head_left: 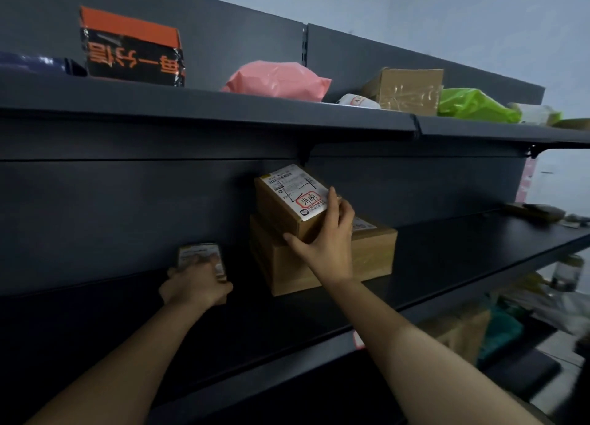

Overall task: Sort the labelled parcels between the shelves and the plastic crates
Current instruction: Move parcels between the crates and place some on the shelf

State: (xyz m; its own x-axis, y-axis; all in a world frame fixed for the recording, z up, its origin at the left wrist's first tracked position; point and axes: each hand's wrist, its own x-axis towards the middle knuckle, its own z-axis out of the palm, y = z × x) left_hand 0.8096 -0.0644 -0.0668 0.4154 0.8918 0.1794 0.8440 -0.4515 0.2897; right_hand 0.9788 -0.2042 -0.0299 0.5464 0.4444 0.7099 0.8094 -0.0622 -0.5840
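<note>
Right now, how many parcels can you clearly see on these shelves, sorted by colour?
Brown cardboard boxes: 3
Pink bag: 1
Green bag: 1
Black-and-orange box: 1
White parcel: 1
Small labelled parcel gripped by the left hand, colour unclear: 1
Total: 8, not counting cut-off or blurred items at the edges of the view.
</note>
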